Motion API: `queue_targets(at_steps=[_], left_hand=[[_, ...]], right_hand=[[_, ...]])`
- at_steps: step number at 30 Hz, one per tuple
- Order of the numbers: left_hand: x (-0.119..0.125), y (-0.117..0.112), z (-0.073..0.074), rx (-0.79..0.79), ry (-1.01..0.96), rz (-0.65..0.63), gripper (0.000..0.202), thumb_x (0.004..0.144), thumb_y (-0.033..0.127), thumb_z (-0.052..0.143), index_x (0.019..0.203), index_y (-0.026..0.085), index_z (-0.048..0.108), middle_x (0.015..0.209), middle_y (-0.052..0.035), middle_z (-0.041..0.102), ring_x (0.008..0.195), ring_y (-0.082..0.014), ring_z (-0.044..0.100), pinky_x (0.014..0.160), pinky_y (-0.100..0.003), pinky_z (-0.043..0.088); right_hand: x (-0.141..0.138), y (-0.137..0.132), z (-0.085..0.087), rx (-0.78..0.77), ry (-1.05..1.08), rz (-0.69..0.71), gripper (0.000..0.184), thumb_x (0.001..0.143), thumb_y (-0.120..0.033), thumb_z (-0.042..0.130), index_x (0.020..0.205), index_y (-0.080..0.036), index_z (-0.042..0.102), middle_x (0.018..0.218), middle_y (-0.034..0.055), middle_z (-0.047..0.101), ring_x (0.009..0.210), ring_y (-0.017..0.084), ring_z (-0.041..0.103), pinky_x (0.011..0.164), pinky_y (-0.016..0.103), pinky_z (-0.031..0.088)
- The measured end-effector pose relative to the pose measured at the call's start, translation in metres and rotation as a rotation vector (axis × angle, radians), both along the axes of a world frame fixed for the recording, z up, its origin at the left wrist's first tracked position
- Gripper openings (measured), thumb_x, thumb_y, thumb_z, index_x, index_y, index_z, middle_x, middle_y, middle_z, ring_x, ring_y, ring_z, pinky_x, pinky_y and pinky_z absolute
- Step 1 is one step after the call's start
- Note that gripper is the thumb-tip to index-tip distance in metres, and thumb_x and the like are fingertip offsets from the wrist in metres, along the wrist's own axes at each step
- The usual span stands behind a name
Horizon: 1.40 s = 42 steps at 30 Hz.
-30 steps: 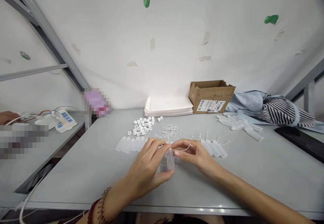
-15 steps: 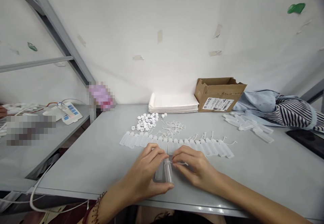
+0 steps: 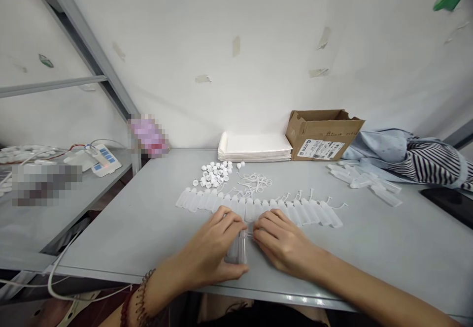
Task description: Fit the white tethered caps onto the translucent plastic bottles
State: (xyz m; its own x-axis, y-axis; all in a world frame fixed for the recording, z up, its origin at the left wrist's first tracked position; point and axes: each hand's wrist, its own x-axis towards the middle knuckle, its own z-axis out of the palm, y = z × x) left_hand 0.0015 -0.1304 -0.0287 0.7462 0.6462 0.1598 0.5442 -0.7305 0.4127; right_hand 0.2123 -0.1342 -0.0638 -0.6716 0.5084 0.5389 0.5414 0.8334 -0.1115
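Observation:
Between the thumb and fingers of my left hand (image 3: pixel 210 248) is a small clear plastic bottle (image 3: pixel 242 249), upright near the table's front edge. A second translucent shape shows beside it, partly behind my fingers; I cannot tell if it is another bottle. My right hand (image 3: pixel 283 238) is closed just right of the bottle's neck, pinching a thin white strap (image 3: pixel 250 235) that runs to the neck. Its fingertips are partly hidden. Beyond both hands lies a row of capped translucent bottles (image 3: pixel 303 212), several with white straps sticking out.
Behind the row are a heap of white caps (image 3: pixel 214 173) and a tangle of white straps (image 3: pixel 254 181). White padded envelopes (image 3: pixel 256 147) and a cardboard box (image 3: pixel 325 137) stand by the wall. Loose bottles (image 3: pixel 386 195), cloth (image 3: pixel 428 162) and a black phone-like object (image 3: pixel 449 204) lie right.
My right hand has curled closer around the strap, whose loose end no longer shows. My left hand still holds the bottle, which has turned slightly. The view has shifted a little.

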Motion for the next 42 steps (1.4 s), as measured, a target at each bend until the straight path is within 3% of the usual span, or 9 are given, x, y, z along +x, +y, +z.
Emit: queue_targets(at_steps=[4,9,16,26,30,36,42], left_hand=[[0.0,0.002,0.003,0.012,0.025,0.014,0.046,0.067,0.029,0.075,0.107,0.017,0.056,0.103,-0.0085,0.056,0.1,-0.0268,0.045,0.085,-0.041,0.046],[-0.002,0.003,0.005,0.028,0.052,0.024,0.048,0.069,0.035,0.076,0.109,0.018,0.056,0.105,-0.0087,0.054,0.1,-0.0265,0.045,0.084,-0.042,0.046],[-0.001,0.003,0.006,0.023,0.102,0.019,0.05,0.066,0.036,0.079,0.106,0.016,0.057,0.105,-0.0094,0.055,0.101,-0.0276,0.045,0.085,-0.044,0.046],[-0.015,0.0,0.009,-0.002,0.032,0.062,0.057,0.072,0.048,0.072,0.118,0.02,0.051,0.11,-0.0086,0.055,0.104,-0.0272,0.047,0.086,-0.044,0.047],[-0.018,0.0,0.005,-0.061,0.032,0.086,0.058,0.073,0.05,0.07,0.118,0.021,0.05,0.113,-0.0083,0.054,0.106,-0.027,0.046,0.087,-0.044,0.047],[-0.019,-0.001,0.0,-0.11,0.012,0.117,0.054,0.074,0.043,0.072,0.117,0.02,0.049,0.112,-0.0073,0.053,0.107,-0.0264,0.045,0.088,-0.043,0.046],[-0.018,-0.003,-0.005,-0.095,0.013,0.135,0.044,0.075,0.036,0.071,0.11,0.019,0.052,0.108,-0.0073,0.054,0.104,-0.0261,0.047,0.086,-0.041,0.047]], right_hand=[[-0.002,0.001,-0.003,0.084,-0.038,-0.026,0.022,0.087,-0.003,0.043,0.079,-0.013,0.061,0.082,0.0076,0.062,0.079,0.018,0.048,0.074,0.034,0.039],[-0.003,0.001,-0.004,0.222,-0.093,-0.078,0.026,0.09,-0.003,0.04,0.08,-0.014,0.062,0.08,0.0073,0.063,0.081,0.02,0.051,0.089,0.045,0.035],[-0.006,-0.001,-0.002,0.31,-0.179,-0.084,0.03,0.091,-0.004,0.038,0.078,-0.015,0.062,0.076,0.006,0.063,0.079,0.02,0.052,0.092,0.049,0.036],[-0.005,-0.004,0.002,0.175,-0.064,-0.059,0.024,0.089,-0.003,0.039,0.086,-0.013,0.06,0.083,0.0069,0.066,0.08,0.019,0.054,0.093,0.046,0.034],[-0.01,-0.01,0.01,0.075,0.047,-0.018,0.015,0.091,-0.011,0.044,0.093,-0.013,0.059,0.088,0.0072,0.066,0.084,0.017,0.056,0.091,0.042,0.037],[-0.014,-0.013,0.01,0.017,0.026,0.05,0.019,0.094,-0.026,0.047,0.102,-0.013,0.059,0.101,0.0116,0.066,0.093,0.021,0.058,0.089,0.041,0.041],[-0.016,-0.015,0.009,-0.024,-0.017,0.108,0.02,0.094,-0.022,0.045,0.106,-0.012,0.059,0.113,0.0144,0.064,0.111,0.022,0.054,0.093,0.039,0.041]])
